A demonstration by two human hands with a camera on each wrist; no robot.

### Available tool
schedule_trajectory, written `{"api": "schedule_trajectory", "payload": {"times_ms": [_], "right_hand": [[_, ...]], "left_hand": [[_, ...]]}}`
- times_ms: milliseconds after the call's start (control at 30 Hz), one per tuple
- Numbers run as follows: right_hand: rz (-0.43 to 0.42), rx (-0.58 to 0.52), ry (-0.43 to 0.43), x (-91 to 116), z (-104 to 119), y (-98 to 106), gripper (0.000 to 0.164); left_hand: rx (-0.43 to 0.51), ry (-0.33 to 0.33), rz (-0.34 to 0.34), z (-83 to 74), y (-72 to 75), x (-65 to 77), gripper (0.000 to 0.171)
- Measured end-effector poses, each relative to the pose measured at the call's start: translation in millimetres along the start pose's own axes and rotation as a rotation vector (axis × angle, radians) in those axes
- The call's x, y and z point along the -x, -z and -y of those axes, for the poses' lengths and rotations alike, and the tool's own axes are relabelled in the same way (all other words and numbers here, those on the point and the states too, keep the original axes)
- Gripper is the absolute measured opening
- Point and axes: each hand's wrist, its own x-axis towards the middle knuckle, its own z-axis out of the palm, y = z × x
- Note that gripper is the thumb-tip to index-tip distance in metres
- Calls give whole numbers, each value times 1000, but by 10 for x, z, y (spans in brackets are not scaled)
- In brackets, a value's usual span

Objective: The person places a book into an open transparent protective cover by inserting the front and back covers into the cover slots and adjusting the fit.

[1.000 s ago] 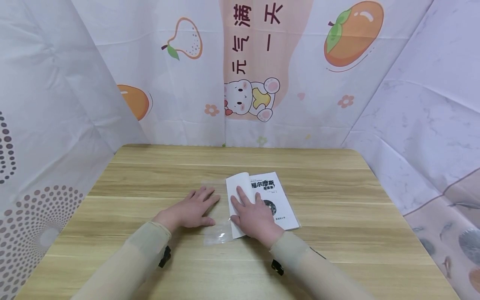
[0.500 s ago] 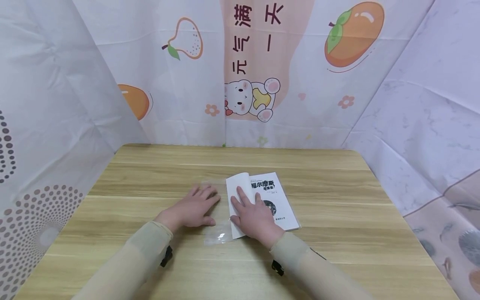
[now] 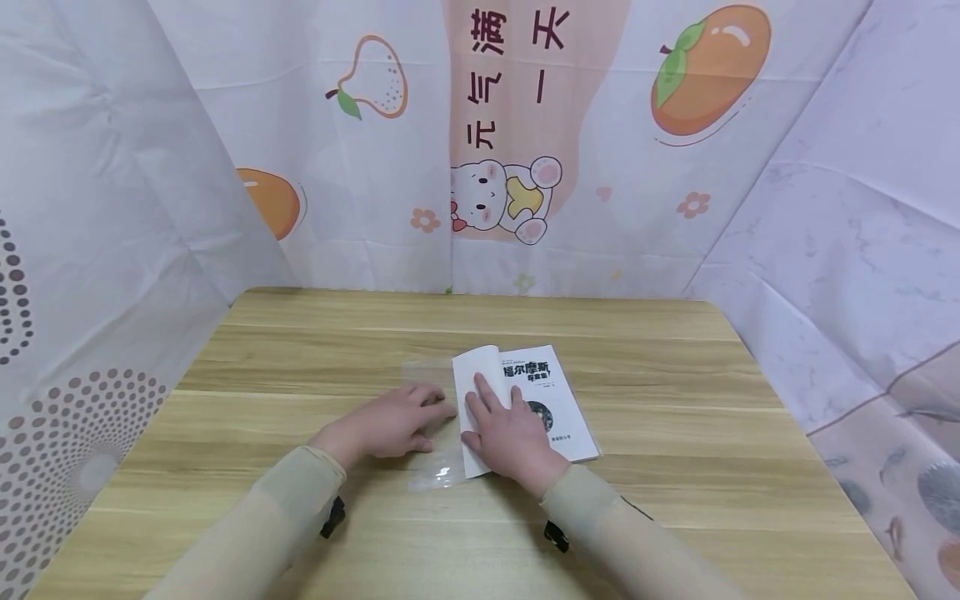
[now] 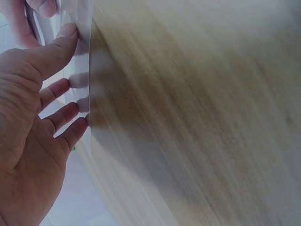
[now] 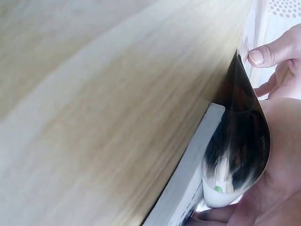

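Note:
A paperback book (image 3: 564, 417) lies on the wooden table with its front cover (image 3: 472, 367) turned over to the left, white inner side up. My right hand (image 3: 513, 433) presses on that cover with spread, straight fingers. In the right wrist view the dark, glossy outside of the cover (image 5: 242, 141) bows in a curve beside the page block (image 5: 188, 165). A clear plastic sheet (image 3: 435, 475) sticks out to the left from under the cover. My left hand (image 3: 393, 421) rests over this sheet, fingers loosely bent, fingertips (image 4: 77, 125) touching the film near its edge.
Bare wood of the table (image 3: 675, 500) surrounds the book. A white curtain (image 3: 337, 208) with fruit prints hangs behind the far edge, and pale cloths hang at both sides. Dark wrist devices (image 3: 555, 535) sit under the sleeves.
My left hand's fingers have drawn in from spread to loosely bent, and its fingertips have moved right toward the cover's edge. The right hand and the book have stayed put.

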Motion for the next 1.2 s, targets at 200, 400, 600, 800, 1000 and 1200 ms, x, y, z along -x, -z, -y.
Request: {"api": "schedule_trajectory", "payload": {"times_ms": [200,400,600,800,1000,1200], "right_hand": [[-7,3,-2,-4,3,-2,62],[3,30,11,-7,4,13,62],[35,-40,2,-12,-16,37,64],[54,-193,37,3,-138,85,61],[65,-384,189,13,-386,144,55],[118,-512,278,30,-595,139,58]], "left_hand": [[-51,-33,-9,-25,-13,9,56],[-92,-52,4,-46,5,24,56],[-88,-41,16,-57,5,42,54],[-84,-33,18,-44,-46,48,54],[-78,-21,29,-34,-60,57,54],[-101,-19,50,-44,-59,73,55]]}}
